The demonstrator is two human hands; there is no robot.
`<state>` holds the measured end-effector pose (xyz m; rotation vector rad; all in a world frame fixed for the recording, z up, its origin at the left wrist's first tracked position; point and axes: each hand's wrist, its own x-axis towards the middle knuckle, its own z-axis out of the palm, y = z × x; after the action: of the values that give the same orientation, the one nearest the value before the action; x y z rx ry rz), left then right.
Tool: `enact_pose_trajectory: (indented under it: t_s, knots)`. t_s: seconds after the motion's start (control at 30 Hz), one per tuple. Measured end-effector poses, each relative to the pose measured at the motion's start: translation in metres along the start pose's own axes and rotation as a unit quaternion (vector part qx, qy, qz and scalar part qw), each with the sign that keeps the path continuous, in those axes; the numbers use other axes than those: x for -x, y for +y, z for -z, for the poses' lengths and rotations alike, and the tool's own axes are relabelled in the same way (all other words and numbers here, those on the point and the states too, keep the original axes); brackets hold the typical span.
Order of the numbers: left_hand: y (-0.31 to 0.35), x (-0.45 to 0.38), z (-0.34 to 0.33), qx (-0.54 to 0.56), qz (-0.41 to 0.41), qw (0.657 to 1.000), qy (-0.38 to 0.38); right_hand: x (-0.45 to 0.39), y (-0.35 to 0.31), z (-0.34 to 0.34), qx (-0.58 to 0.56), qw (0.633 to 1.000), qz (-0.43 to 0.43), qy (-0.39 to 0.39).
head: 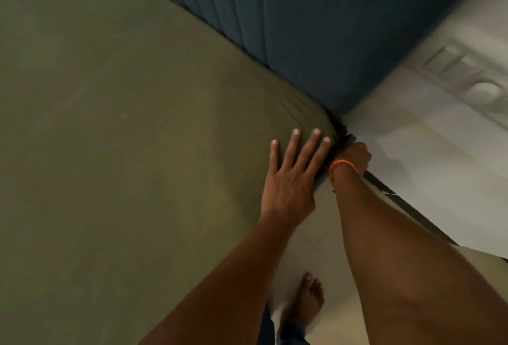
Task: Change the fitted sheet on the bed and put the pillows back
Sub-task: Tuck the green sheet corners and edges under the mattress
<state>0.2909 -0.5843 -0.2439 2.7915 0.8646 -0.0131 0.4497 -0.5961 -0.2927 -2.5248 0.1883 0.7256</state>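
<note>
An olive-green fitted sheet (pixel 123 138) covers the mattress and fills the left of the view. My left hand (pixel 291 177) lies flat with straight, spread fingers on the sheet at the mattress corner. My right hand (pixel 354 156), with an orange thread round the wrist, reaches down beside that corner, between the mattress and the wall. Its fingers are hidden below the edge, so what it holds cannot be seen. No pillows are in view.
A dark blue padded headboard (pixel 316 28) runs along the far edge of the bed. A pale wall (pixel 439 166) with a switch plate (pixel 467 77) stands close on the right. Beige floor (pixel 343 289) and my bare foot (pixel 309 300) show below.
</note>
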Motion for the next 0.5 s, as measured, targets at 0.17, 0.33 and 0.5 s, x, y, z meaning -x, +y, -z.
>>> enact_pose_trajectory:
  t_s: [0.17, 0.33, 0.5]
  knots:
    - [-0.011, -0.001, 0.006, 0.073, -0.027, 0.997, -0.014, 0.013, 0.005, -0.007, -0.169, 0.983, -0.039, -0.061]
    - [-0.046, 0.005, 0.049, 0.468, 0.190, 0.844, 0.182, 0.106, -0.007, 0.005, -0.113, 0.955, 0.206, 0.179]
    - [-0.138, 0.057, 0.041, 0.360, 0.362, 0.792, 0.336, 0.199, -0.057, -0.068, 0.045, 0.829, 0.555, 0.052]
